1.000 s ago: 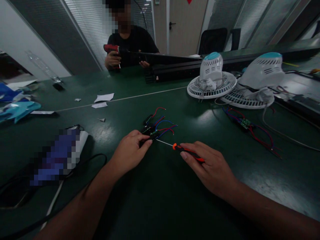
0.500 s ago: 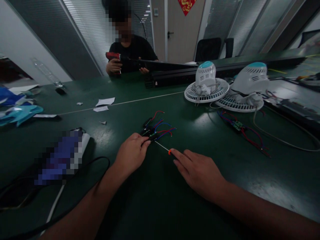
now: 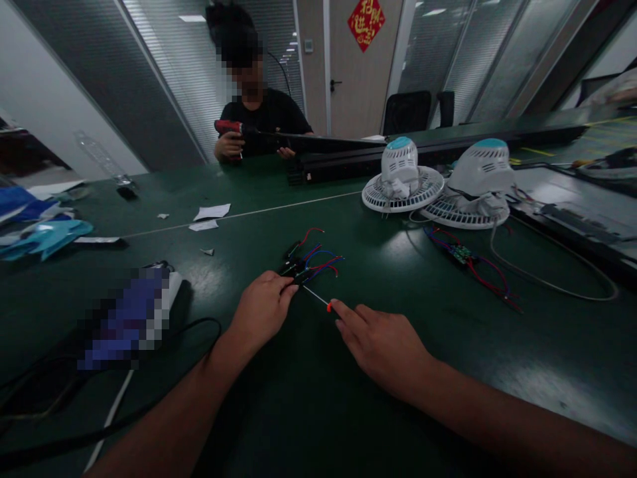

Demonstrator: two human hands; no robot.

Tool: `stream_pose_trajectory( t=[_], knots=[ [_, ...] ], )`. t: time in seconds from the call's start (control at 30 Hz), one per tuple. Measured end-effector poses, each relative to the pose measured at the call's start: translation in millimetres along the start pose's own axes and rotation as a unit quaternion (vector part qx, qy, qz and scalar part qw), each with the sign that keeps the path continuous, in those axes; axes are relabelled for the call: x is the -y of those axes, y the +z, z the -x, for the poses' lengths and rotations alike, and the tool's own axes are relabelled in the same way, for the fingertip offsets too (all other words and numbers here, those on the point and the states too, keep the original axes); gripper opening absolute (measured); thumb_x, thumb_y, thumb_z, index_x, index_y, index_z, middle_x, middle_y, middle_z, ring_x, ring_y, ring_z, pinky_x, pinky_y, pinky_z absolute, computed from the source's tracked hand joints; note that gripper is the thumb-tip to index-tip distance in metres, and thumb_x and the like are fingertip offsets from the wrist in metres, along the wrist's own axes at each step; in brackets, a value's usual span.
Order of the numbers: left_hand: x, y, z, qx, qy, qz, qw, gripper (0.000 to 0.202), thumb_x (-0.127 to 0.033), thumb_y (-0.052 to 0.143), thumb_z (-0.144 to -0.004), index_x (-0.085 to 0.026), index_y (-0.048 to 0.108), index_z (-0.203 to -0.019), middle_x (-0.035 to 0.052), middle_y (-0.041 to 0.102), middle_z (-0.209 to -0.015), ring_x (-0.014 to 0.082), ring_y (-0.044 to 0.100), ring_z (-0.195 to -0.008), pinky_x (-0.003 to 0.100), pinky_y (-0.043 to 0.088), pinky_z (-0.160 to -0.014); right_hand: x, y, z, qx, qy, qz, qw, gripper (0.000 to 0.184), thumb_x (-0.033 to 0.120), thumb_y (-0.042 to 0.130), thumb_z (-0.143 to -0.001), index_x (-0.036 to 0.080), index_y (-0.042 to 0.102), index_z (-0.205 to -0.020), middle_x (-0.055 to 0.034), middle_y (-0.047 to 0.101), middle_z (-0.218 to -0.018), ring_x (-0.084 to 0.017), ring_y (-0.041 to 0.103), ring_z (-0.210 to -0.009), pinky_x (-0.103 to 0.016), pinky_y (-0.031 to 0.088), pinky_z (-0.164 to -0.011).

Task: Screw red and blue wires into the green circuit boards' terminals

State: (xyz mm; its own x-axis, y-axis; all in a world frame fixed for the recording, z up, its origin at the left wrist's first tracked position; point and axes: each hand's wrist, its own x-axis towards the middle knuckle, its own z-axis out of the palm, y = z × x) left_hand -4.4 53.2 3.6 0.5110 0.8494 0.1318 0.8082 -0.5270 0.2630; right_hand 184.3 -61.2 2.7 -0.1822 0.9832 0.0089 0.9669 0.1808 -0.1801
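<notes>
In the head view, my left hand (image 3: 261, 311) pinches the near end of a small black module with red and blue wires (image 3: 301, 273). A few similar dark pieces lie against it, and my fingertips hide part of it. My right hand (image 3: 382, 348) is closed around a screwdriver (image 3: 316, 296) with a thin metal shaft and an orange collar. Its tip points at the module beside my left fingertips; whether the two touch I cannot tell. Most of the screwdriver's handle is covered by my fingers.
Two white fan-like units (image 3: 401, 186) stand at the right, near a green circuit board (image 3: 460, 253) with wires. Across the table, a person (image 3: 259, 113) holds a red power drill (image 3: 229, 126) at long black bars. Paper scraps (image 3: 212, 212) and a cable (image 3: 199, 323) lie left.
The camera view has tilted up slightly and shifted. My left hand keeps its pinch on the module, and my right hand still holds the screwdriver close to it.
</notes>
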Motion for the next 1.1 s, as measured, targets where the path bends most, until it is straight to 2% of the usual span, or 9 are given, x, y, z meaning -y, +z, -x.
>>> stream_pose_trajectory(
  t=[0.13, 0.37, 0.57, 0.67, 0.8, 0.87, 0.97, 1.1],
  knots=[
    [-2, -1.4, 0, -0.003, -0.002, -0.003, 1.000, 0.030, -0.023, 0.047, -0.094, -0.013, 0.073, -0.106, 0.0122, 0.072, -0.098, 0.0243, 0.067, -0.092, 0.034, 0.050, -0.086, 8, -8, -4, 0.023, 0.036, -0.021, 0.999, 0.030, 0.033, 0.057, -0.096, 0.017, 0.058, -0.122, -0.0049, 0.068, -0.102, -0.016, 0.068, -0.075, -0.034, 0.057, -0.065],
    [-2, -0.1, -4, -0.012, -0.019, 0.018, 1.000, 0.032, -0.023, 0.044, -0.094, -0.011, 0.073, -0.104, 0.0145, 0.073, -0.100, 0.0263, 0.069, -0.091, 0.037, 0.051, -0.085, 14, -9, -7, 0.040, 0.039, -0.049, 0.997, 0.032, 0.032, 0.057, -0.095, 0.019, 0.058, -0.124, -0.0072, 0.066, -0.112, -0.020, 0.068, -0.088, -0.041, 0.056, -0.075],
    [-4, 0.3, -1, -0.028, -0.030, 0.045, 0.998, 0.031, -0.022, 0.044, -0.092, -0.011, 0.072, -0.100, 0.0148, 0.071, -0.097, 0.0281, 0.067, -0.091, 0.042, 0.051, -0.087, 2, -7, -2, 0.017, 0.071, -0.179, 0.981, 0.033, 0.032, 0.058, -0.095, 0.019, 0.058, -0.125, -0.0074, 0.066, -0.114, -0.021, 0.067, -0.092, -0.044, 0.055, -0.079],
    [-3, -1.3, 2, -0.051, -0.042, 0.064, 0.996, 0.031, -0.024, 0.044, -0.092, -0.009, 0.069, -0.104, 0.0154, 0.068, -0.098, 0.0286, 0.064, -0.093, 0.044, 0.050, -0.087, -7, -12, 7, -0.014, 0.097, -0.297, 0.950, 0.034, 0.032, 0.054, -0.097, 0.019, 0.055, -0.128, -0.0067, 0.067, -0.110, -0.021, 0.067, -0.090, -0.043, 0.054, -0.079],
    [1, -1.4, 3, -0.077, -0.050, 0.103, 0.990, 0.031, -0.028, 0.044, -0.092, -0.011, 0.066, -0.105, 0.0120, 0.066, -0.096, 0.0257, 0.064, -0.089, 0.040, 0.052, -0.081, -15, -22, 7, -0.042, 0.149, -0.467, 0.871, 0.029, 0.031, 0.049, -0.100, 0.017, 0.056, -0.124, -0.0045, 0.067, -0.100, -0.017, 0.067, -0.079, -0.036, 0.056, -0.069],
    [1, 0.3, 2, -0.085, -0.054, 0.125, 0.987, 0.030, -0.030, 0.044, -0.092, -0.013, 0.066, -0.103, 0.0101, 0.066, -0.094, 0.0236, 0.065, -0.084, 0.038, 0.053, -0.076, -14, -24, -5, -0.049, 0.186, -0.517, 0.834, 0.026, 0.030, 0.056, -0.096, 0.017, 0.059, -0.118, -0.0056, 0.067, -0.106, -0.018, 0.067, -0.084, -0.037, 0.057, -0.071],
    [1, 3.1, 0, -0.095, -0.056, 0.153, 0.982, 0.028, -0.031, 0.044, -0.092, -0.014, 0.064, -0.103, 0.0089, 0.067, -0.092, 0.0218, 0.066, -0.078, 0.035, 0.053, -0.069, -5, -21, -36, -0.033, 0.233, -0.560, 0.794, 0.026, 0.031, 0.060, -0.094, 0.017, 0.061, -0.116, -0.0065, 0.067, -0.110, -0.019, 0.067, -0.085, -0.037, 0.057, -0.071],
    [-1, 4.6, 1, -0.102, -0.044, 0.180, 0.977, 0.026, -0.031, 0.045, -0.092, -0.016, 0.063, -0.102, 0.0072, 0.068, -0.088, 0.0210, 0.065, -0.075, 0.034, 0.053, -0.066, 8, -8, -75, -0.035, 0.258, -0.590, 0.764, 0.030, 0.032, 0.060, -0.093, 0.017, 0.060, -0.119, -0.0076, 0.065, -0.115, -0.021, 0.067, -0.091, -0.040, 0.056, -0.075]
  ],
)
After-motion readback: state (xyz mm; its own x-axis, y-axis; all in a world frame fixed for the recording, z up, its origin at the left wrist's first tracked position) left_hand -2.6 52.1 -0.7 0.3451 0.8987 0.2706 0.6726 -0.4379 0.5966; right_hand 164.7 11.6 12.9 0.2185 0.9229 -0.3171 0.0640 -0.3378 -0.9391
